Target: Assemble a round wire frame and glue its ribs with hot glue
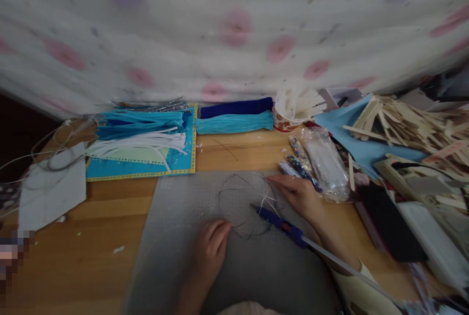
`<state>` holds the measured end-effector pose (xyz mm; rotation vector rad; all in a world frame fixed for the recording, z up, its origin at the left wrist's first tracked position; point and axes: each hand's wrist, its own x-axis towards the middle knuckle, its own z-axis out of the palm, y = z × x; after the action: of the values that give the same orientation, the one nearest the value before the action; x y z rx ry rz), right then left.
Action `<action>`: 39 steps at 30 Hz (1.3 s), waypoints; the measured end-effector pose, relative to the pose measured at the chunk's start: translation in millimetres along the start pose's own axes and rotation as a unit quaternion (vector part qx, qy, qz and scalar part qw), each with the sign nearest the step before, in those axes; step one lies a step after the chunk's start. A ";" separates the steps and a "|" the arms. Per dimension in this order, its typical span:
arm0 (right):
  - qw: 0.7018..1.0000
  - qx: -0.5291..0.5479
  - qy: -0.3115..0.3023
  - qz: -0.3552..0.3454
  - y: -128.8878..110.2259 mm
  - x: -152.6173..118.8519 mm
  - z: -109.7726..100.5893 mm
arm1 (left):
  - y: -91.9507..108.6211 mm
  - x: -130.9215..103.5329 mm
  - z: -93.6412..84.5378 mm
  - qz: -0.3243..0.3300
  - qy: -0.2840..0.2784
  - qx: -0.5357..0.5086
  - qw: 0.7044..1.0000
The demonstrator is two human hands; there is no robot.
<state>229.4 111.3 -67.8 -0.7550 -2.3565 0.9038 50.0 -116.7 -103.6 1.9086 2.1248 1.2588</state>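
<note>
A thin dark ring [219, 199], of wire or fine twig, lies over the grey cutting mat [176, 237], with loose ends sticking out. My left hand [212, 244] pinches a strand at the ring's lower left. At the upper right, my right hand [298, 195] is closed with its fingertips on the ring. Thin white strands [266, 199] cross inside the ring's right part. A blue pen-shaped glue gun [280, 222] with a long translucent glue stick [344, 256] at its back lies below my right hand, its tip pointing into the ring.
Blue and white pipe cleaners [142, 124] lie on a blue board [192, 158]; light-blue bundles [234, 123] sit beside it. A paper cup [287, 122] holds white sticks. Wooden sticks [403, 124], a plastic-wrapped pack [326, 163] and a black box [390, 222] crowd the right.
</note>
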 end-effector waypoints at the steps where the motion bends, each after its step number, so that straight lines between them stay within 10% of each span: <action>1: 1.000 0.003 0.000 0.002 0.6 -0.3 0.3 | -0.4 0.0 0.4 0.001 0.007 0.007 1.000; 39: 1.000 0.028 -0.002 0.008 2.3 -3.2 -1.1 | -9.3 6.6 1.7 -0.004 0.018 0.030 0.999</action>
<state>233.1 111.2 -69.5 -0.7530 -2.3218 0.9740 41.5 -109.5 -106.8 1.9122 2.2097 1.2531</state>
